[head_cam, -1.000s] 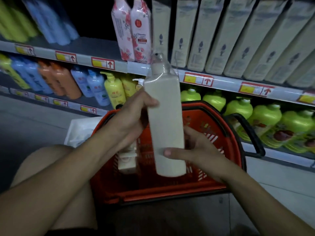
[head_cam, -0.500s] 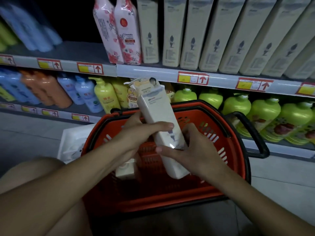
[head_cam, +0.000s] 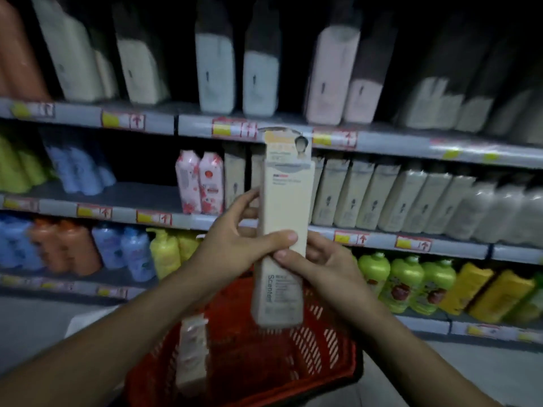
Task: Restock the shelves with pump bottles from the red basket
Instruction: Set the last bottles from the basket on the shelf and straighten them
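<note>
Both hands, left (head_cam: 235, 245) and right (head_cam: 320, 265), grip the cream pump bottle (head_cam: 282, 230) upright; it should slot label-out beside the matching bottles (head_cam: 367, 195).

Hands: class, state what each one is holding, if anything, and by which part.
Both grip the tall cream bottle around its middle: the left hand from the left side, the right hand from the right.

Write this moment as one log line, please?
step: restocking | left hand: holds cream bottle | right hand: holds same bottle | bottle: upright, above red basket | one bottle left in basket
</note>
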Demonstrator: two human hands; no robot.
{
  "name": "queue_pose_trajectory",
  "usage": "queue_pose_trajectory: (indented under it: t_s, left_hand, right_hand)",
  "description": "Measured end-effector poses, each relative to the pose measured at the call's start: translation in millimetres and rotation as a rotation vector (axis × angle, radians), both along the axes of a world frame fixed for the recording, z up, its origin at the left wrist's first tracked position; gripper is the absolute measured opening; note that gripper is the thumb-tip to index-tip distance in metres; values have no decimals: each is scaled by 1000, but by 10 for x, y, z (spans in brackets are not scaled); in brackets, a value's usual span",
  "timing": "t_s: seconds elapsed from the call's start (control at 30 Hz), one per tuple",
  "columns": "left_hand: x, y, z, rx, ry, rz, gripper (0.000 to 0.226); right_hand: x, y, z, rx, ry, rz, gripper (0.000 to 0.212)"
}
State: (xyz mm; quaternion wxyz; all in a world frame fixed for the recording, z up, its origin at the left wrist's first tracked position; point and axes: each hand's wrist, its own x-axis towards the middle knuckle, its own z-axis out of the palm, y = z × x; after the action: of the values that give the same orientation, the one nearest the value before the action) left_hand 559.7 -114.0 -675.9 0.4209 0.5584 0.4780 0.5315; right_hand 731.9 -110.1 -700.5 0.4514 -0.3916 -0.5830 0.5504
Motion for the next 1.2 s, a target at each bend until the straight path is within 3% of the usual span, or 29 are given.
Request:
queue_pose_trajectory:
  t_s: [0.13,0.2,0.37,0.47,0.57,0.8,1.03,1.2]
  left_hand:
    - [237,-48,533,78,-14,-21,91]
    - [365,-74,755,100,10,-72,86]
    - [822,-41,1169,213,25,-160,53]
    - [1115,153,1246,257,68,-228,62]
    - [1442,428,1214,297,93,-254,65]
    - [2097,1287,1509,497,208,-101,63]
    - [2495,2163,1926,570,110,33,43]
    - [2569,2578,1828,514,58,159,43]
  right_hand:
    - [252,-150,561,158,24,-99,54]
    - [402,-216,761,225,45,-171,53]
    - [834,-238,1079,276,42,-273,57]
    - [1104,-128,1127,304,16,-313,65]
    - [1409,61,1121,345,-42,-334,59]
    - [2028,995,1454,513,-109,-403,55]
    - [2361,2071,2044,695,-254,-409,69]
    - [2432,2622,2054,622,-283,-296,65]
